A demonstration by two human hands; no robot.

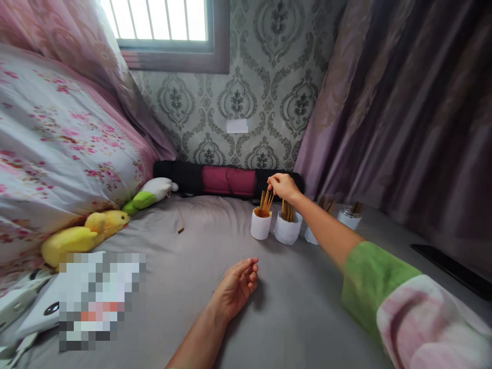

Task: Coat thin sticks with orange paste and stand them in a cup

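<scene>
Above the leftmost white cup (261, 228), my right hand (283, 186) is closed in a pinch on a thin wooden stick. Several brown sticks (265, 202) stand in that cup, leaning together. Just right of it is a second, wider white cup (287, 231) with a bundle of sticks (288, 211), partly behind my right wrist. My right forearm hides much of a third white container (311, 234). My left hand (237, 288) rests on the grey sheet in front of the cups, palm turned inward, fingers curled, nothing seen in it.
Farther right stands another white container (349, 217) with sticks. One small stick (180, 230) lies on the grey sheet (215, 230). A black and maroon bolster (229, 180) lines the wall. Plush toys (92, 233) and a white device (42, 312) are at left; a dark flat object (449, 267) lies right.
</scene>
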